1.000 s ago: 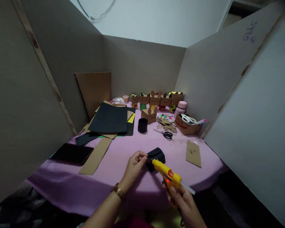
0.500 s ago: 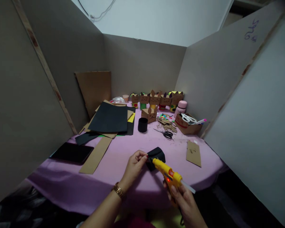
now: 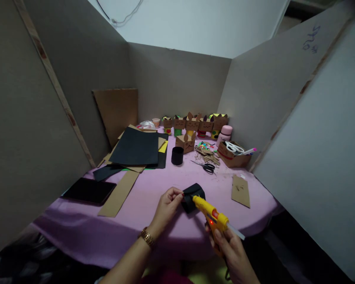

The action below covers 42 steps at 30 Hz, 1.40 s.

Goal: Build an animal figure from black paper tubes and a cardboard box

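Note:
A curled piece of black paper (image 3: 197, 190) rests on the pink cloth near the table's front. My left hand (image 3: 170, 201) pinches its left edge between thumb and fingers. My right hand (image 3: 227, 246) is wrapped around the handle of a yellow glue gun (image 3: 208, 211), whose red light is lit and whose white glue stick pokes out of the back. The gun's nozzle points at the black paper; whether it touches cannot be made out. Beyond them stands a black paper cylinder (image 3: 177, 156), just in front of a cardboard cat head (image 3: 185, 142).
Black scissors (image 3: 207, 167) lie behind the work, beside a heap of cardboard scraps (image 3: 207, 154). A box of tools (image 3: 233, 154) and a cardboard piece (image 3: 240, 191) are on the right. Stacked black sheets (image 3: 136, 146), a cardboard strip (image 3: 120, 195) and a dark tablet (image 3: 89, 191) lie left.
The glue gun has shifted slightly to the right, its nozzle moving along the black paper. My left hand keeps its pinch in nearly the same place.

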Tool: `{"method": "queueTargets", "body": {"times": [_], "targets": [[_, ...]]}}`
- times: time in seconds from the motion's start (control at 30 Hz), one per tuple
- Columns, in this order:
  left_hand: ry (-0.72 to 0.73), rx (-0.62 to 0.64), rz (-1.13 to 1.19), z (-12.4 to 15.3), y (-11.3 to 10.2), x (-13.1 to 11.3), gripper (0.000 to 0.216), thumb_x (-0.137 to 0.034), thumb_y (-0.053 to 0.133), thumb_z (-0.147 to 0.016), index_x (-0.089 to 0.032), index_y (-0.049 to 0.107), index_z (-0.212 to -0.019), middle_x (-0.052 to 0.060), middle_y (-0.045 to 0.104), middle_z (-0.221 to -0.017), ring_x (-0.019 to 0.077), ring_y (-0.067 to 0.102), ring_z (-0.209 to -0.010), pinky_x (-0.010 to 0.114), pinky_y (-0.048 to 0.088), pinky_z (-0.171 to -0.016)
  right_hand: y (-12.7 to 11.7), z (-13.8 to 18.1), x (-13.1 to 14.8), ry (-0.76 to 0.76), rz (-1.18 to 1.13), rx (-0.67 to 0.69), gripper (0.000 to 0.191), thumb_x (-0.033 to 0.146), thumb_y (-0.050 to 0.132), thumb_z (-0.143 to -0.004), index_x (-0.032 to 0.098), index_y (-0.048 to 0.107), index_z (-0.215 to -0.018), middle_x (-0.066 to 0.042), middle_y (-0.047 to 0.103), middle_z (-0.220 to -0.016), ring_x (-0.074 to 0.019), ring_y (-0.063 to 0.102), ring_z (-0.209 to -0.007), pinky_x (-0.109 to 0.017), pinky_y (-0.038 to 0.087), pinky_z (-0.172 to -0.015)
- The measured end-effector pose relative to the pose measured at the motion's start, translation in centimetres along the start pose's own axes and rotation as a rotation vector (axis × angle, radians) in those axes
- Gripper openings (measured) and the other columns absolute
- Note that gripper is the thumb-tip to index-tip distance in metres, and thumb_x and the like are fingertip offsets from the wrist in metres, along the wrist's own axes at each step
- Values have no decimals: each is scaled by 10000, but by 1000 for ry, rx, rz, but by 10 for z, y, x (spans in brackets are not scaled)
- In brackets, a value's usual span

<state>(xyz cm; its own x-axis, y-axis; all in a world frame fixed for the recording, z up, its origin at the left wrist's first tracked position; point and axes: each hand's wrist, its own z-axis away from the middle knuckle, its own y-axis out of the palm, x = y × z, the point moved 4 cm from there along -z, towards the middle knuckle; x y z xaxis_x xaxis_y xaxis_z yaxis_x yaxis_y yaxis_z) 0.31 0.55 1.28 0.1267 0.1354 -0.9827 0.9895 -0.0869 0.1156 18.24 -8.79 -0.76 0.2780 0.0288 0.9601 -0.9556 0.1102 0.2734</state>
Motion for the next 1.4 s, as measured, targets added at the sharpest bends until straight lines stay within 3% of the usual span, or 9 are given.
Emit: {"method": "queueTargets", "body": {"times": [0.5,0.77,0.9,1.13,1.4], "targets": [[10,4,-5,0,-2,0,164,-332,615,-762,-170,601,-736,-14,591,-678,132,523,-661,239,383,-634,-5,-2,3,-50,37,-50,349,515,698,-712,224,717,-905,-44,680,-745,-117,482,-580,-233,425,-558],[0,11,3,-1,0,1,169,-336,619,-759,-169,601,-741,-11,597,-685,131,528,-667,238,390,-642,-18,-14,-9,3,21,28,346,506,688,-729,210,710,-905,-47,660,-761,-103,466,-551,-222,392,-512],[-16,7,5,-1,0,1,166,-333,617,-763,-170,594,-743,-14,595,-680,126,524,-655,232,385,-623,-11,-4,-2,-13,14,4,355,515,676,-735,215,702,-923,-43,648,-743,-105,444,-550,-223,359,-492],[-33,10,5,2,1,0,158,-329,614,-760,-175,583,-742,-23,587,-659,120,521,-630,230,388,-609,10,5,1,-13,54,101,377,551,656,-733,197,694,-856,-11,575,-619,-103,409,-516,-235,299,-466],[-14,17,0,0,0,1,172,-340,617,-759,-171,590,-738,-15,587,-672,124,510,-645,233,381,-621,0,-3,-4,15,48,97,400,551,655,-734,185,706,-887,-30,592,-651,-115,418,-546,-235,322,-484]]}}
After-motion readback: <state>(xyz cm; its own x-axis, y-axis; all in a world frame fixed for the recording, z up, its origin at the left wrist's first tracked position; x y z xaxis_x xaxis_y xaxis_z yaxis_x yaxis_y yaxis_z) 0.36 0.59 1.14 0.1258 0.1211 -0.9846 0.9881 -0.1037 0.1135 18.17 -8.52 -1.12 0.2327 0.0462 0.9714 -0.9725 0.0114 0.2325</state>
